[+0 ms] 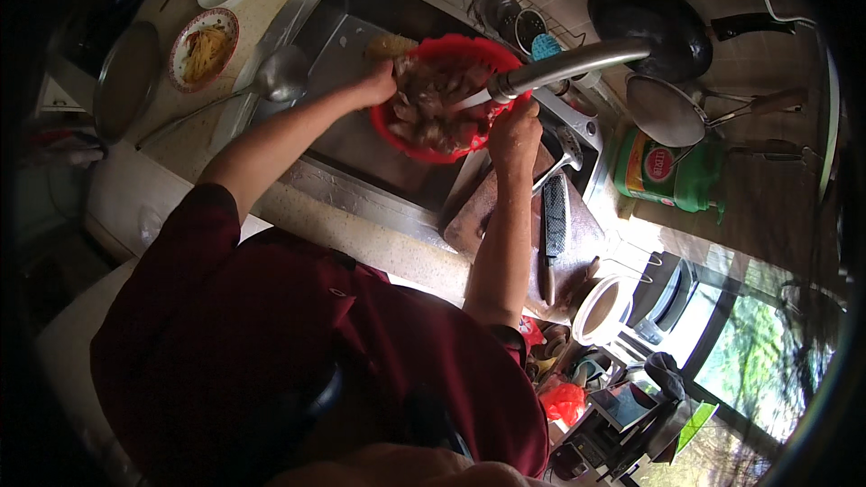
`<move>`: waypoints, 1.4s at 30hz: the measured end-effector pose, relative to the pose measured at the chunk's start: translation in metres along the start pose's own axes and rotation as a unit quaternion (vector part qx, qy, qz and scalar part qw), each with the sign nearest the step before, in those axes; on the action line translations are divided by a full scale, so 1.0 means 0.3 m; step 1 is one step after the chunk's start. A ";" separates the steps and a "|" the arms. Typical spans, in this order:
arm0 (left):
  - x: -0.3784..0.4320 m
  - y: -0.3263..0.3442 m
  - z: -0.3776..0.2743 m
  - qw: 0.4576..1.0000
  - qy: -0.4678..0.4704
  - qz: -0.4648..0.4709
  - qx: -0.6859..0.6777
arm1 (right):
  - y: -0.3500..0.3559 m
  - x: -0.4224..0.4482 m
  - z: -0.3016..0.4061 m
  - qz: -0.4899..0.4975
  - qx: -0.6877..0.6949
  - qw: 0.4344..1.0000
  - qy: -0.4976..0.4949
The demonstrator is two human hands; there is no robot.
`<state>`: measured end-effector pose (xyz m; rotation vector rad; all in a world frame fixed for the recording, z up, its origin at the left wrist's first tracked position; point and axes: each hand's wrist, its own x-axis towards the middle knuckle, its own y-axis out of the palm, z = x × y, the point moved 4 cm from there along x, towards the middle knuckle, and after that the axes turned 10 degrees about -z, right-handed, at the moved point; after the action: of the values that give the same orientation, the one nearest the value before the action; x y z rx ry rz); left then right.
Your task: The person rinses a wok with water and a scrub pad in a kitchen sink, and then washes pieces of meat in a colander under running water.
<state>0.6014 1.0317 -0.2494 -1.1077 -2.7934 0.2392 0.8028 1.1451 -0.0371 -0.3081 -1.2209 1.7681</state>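
A red plastic colander (463,45) is held over the stainless steel sink (345,142), between my two hands. My left hand (381,84) grips its left rim, and my right hand (515,132) grips the rim at the lower right. Inside the colander lie brownish pieces that look like raw meat (429,108), somewhat blurred. From the curved metal faucet (575,69) a stream of water (471,101) runs onto them. The fingers under the rim are mostly hidden. Behind the colander, a yellowish sponge-like thing (389,47) shows in the sink.
A cleaver (556,216) lies on a wooden cutting board (582,230) beside my right forearm, near a slotted spoon (570,149). Left of the sink are a wok ladle (281,74) and a patterned plate (177,80) of shredded food. A black wok (649,27) hangs on the wall.
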 end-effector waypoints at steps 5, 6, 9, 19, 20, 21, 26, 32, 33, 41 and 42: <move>0.129 -0.182 -0.157 0.987 0.006 0.092 0.134 | 0.062 -0.035 -0.121 -0.044 0.084 0.994 0.053; 0.115 -0.228 -0.175 0.992 0.021 0.061 0.105 | 0.065 -0.049 -0.099 -0.056 0.085 0.993 0.058; 0.047 -0.293 -0.298 0.992 0.085 -0.021 0.091 | 0.074 -0.136 -0.047 -0.135 0.200 0.967 0.083; -0.167 -0.326 -0.224 0.982 -0.020 0.021 0.184 | 0.190 -0.232 -0.085 -0.055 0.153 0.982 0.098; -0.177 -0.321 -0.240 0.991 -0.044 0.013 0.129 | 0.164 -0.248 -0.070 -0.058 0.158 0.977 0.128; -0.178 -0.293 -0.396 0.975 0.024 0.008 0.219 | 0.174 -0.253 -0.115 -0.070 0.151 0.976 0.138; -0.190 -0.308 -0.203 0.950 0.038 0.045 0.307 | 0.217 -0.210 -0.084 0.040 0.081 0.982 0.164; -0.217 -0.292 -0.493 0.959 0.089 -0.014 0.270 | 0.153 -0.263 -0.117 -0.035 0.133 0.984 0.111; -0.228 -0.290 -0.518 0.958 0.092 -0.012 0.271 | 0.127 -0.263 -0.098 -0.081 0.214 0.968 0.099; -0.154 -0.270 -0.152 0.984 0.042 -0.058 0.165 | 0.277 -0.183 -0.191 0.013 0.079 0.992 0.094; -0.162 -0.250 -0.215 0.980 0.046 -0.038 0.191 | 0.256 -0.197 -0.195 0.005 0.073 0.992 0.106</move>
<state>0.5976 0.9507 -0.1747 -0.8942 -2.5520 0.6654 0.8299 1.1276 -0.1456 -0.4063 -0.9371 1.7726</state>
